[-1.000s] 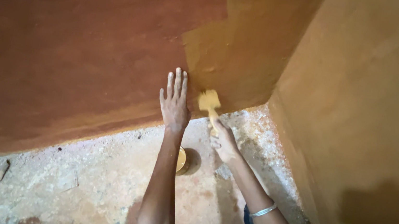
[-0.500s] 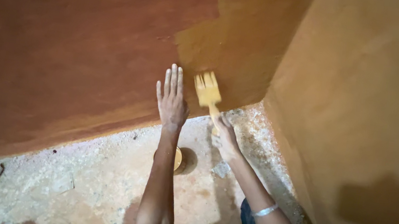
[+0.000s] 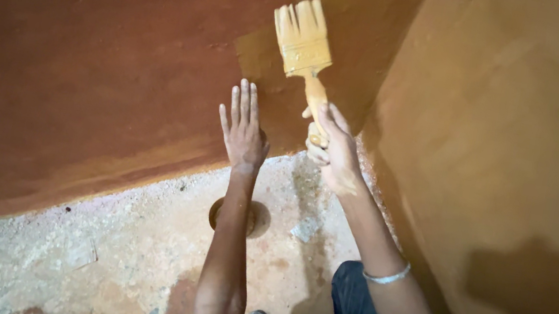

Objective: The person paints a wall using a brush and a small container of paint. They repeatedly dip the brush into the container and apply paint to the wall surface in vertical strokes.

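One paint bowl (image 3: pixel 257 219) half behind forearm

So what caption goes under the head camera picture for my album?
Right hand presses a yellow paintbrush to the reddish wall; left hand rests flat.

Left hand (image 3: pixel 245 128) pressed flat against red-brown wall (image 3: pixel 88 54); right hand (image 3: pixel 333 152) gripped yellow paintbrush (image 3: pixel 306 39), bristles up. Below, possibly a small bowl (image 3: pixel 257 219) on floor (image 3: pixel 95 255).
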